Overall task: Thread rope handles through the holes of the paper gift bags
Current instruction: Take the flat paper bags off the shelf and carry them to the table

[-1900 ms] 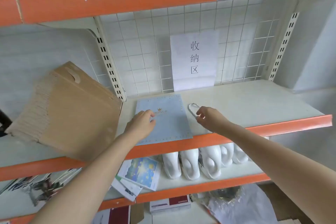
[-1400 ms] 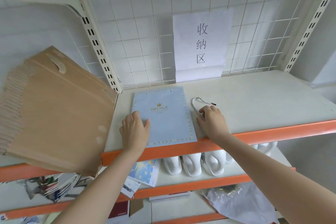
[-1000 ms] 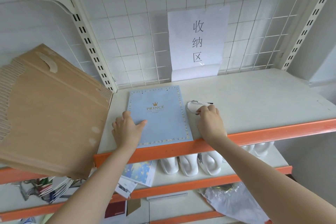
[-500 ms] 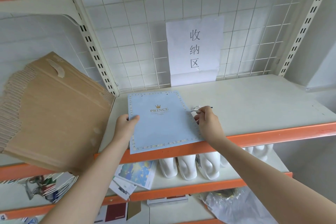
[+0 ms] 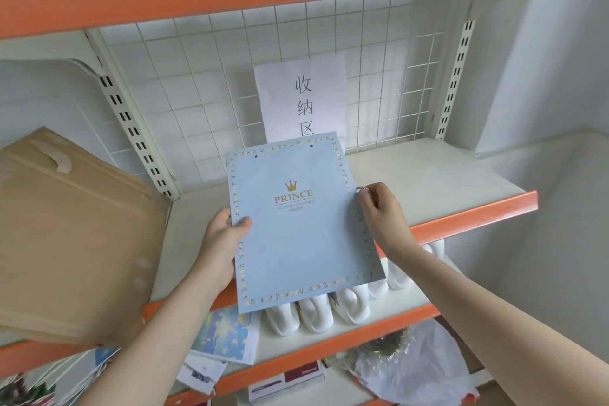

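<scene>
Between the two hands, the flat light-blue paper gift bag (image 5: 303, 224) printed "PRINCE" is now being held up off the white shelf board (image 5: 428, 181), tilted toward the camera, whereas half a second ago it was only starting to lift at its near edge and earlier it was lying flat on the board. Left of the left hand, a stack of brown cardboard sheets (image 5: 72, 241) is leaning as before. The left hand (image 5: 220, 250) is gripping the bag's left edge, thumb curled over the front face and fingers going behind, where they are hidden. Two small punched holes are showing near the bag's top edge, and no rope is passing through them. The right hand (image 5: 382, 217) is pinching the bag's right edge with curled fingers, and a short glimpse of the white rope handle (image 5: 362, 188) is peeking out at its fingertips; the remainder of the rope, which was lying looped on the board a second ago, is now covered by the hand. Behind the bag, the lower part of the paper sign (image 5: 301, 99) is being cut off. Below the hands, white moulded pieces (image 5: 313, 313) on the lower shelf are hard to identify.
</scene>
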